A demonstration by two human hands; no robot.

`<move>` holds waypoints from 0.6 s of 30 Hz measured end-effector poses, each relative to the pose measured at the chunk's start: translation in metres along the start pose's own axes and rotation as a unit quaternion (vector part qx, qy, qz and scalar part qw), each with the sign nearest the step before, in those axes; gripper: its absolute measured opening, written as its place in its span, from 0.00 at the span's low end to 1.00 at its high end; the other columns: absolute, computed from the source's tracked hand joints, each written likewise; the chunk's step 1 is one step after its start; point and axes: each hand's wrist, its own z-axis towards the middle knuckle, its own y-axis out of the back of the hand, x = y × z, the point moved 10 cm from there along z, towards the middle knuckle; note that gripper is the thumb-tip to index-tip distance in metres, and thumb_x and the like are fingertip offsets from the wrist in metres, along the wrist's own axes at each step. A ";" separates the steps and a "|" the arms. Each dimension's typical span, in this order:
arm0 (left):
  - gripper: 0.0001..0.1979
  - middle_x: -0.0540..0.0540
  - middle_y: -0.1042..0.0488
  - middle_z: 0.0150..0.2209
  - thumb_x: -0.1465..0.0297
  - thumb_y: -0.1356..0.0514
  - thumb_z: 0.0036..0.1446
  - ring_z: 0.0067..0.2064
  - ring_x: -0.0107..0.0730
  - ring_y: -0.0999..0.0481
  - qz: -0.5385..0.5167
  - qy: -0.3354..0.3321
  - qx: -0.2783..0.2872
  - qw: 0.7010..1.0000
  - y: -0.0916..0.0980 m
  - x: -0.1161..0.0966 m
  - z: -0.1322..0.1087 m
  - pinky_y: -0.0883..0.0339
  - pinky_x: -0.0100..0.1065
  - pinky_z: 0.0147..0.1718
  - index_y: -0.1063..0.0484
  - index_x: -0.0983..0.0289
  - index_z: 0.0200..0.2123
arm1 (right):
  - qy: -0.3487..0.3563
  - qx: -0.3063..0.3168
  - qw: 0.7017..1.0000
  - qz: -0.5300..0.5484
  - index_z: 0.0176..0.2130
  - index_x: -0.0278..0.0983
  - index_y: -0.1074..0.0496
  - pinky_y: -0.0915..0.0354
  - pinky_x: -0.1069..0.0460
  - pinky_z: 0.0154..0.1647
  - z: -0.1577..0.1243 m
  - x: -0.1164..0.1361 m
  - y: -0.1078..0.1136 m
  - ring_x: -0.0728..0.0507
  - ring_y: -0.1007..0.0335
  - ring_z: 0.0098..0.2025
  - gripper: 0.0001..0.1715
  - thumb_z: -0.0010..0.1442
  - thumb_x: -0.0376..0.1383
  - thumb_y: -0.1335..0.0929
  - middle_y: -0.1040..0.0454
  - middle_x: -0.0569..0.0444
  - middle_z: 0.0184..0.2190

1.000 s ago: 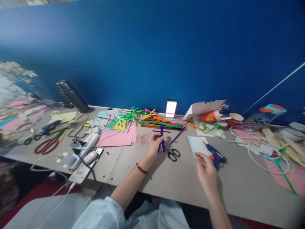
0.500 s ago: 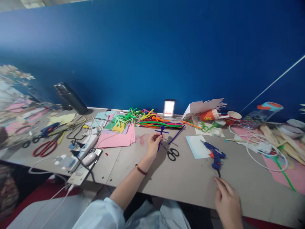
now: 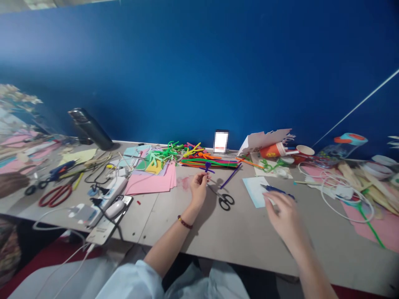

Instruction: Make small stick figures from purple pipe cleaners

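Note:
My left hand point(image 3: 199, 187) pinches a small purple pipe-cleaner figure point(image 3: 207, 167) with a looped top and crosswise arms. Just right of it, black-handled scissors point(image 3: 225, 202) lie on the table, and a loose purple pipe cleaner point(image 3: 230, 176) rests behind them. My right hand point(image 3: 285, 214), a little blurred, reaches over the blue glue gun point(image 3: 282, 191) and hides much of it. Its fingers are loosely bent with the thumb apart, and nothing shows in them. Under the glue gun's nozzle lies a pale blue and white paper sheet point(image 3: 254, 192).
Behind my left hand lies a bundle of coloured pipe cleaners point(image 3: 208, 163). Pink paper point(image 3: 149, 182), a power strip point(image 3: 110, 195) and a phone point(image 3: 107, 226) with a mouse are left. Cups point(image 3: 271, 150) and a white cable point(image 3: 330, 203) are right. Another person's blurred hand point(image 3: 12, 185) shows far left.
My right hand has moved up and left from the table's front edge to the glue gun. My left hand has shifted slightly left with the purple figure. The other person's hand came further in.

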 end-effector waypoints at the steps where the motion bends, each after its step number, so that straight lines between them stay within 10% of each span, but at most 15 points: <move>1: 0.08 0.55 0.24 0.33 0.65 0.40 0.51 0.34 0.30 0.24 0.005 -0.001 0.005 1.000 -0.001 0.000 0.000 0.31 0.33 0.35 0.30 0.64 0.32 | 0.015 0.004 1.000 0.022 0.37 0.39 0.26 0.36 0.45 0.46 0.025 0.011 -0.007 0.39 0.30 0.41 0.14 0.60 0.40 0.39 0.24 0.48 0.38; 7: 0.08 0.56 0.25 0.32 0.70 0.44 0.54 0.33 0.30 0.25 0.089 -0.077 0.041 0.992 -0.006 -0.013 -0.005 0.30 0.33 0.34 0.26 0.65 0.31 | -0.049 0.087 0.990 0.100 0.38 0.37 0.25 0.34 0.46 0.45 0.132 -0.007 -0.099 0.41 0.28 0.41 0.13 0.56 0.33 0.37 0.24 0.48 0.39; 13: 0.12 0.58 0.27 0.40 0.76 0.48 0.56 0.38 0.31 0.26 0.211 -0.188 0.083 0.956 -0.013 -0.028 -0.014 0.29 0.34 0.36 0.24 0.63 0.33 | -0.023 0.163 0.982 0.096 0.45 0.37 0.28 0.39 0.45 0.53 0.126 -0.028 -0.182 0.39 0.34 0.50 0.20 0.50 0.30 0.31 0.28 0.46 0.48; 18: 0.14 0.58 0.29 0.42 0.80 0.48 0.55 0.48 0.35 0.29 0.310 -0.280 0.130 0.899 -0.030 -0.033 -0.028 0.33 0.39 0.47 0.24 0.62 0.35 | -0.014 0.188 0.979 0.079 0.39 0.38 0.27 0.38 0.47 0.48 0.117 -0.032 -0.197 0.41 0.33 0.45 0.14 0.52 0.27 0.35 0.27 0.50 0.40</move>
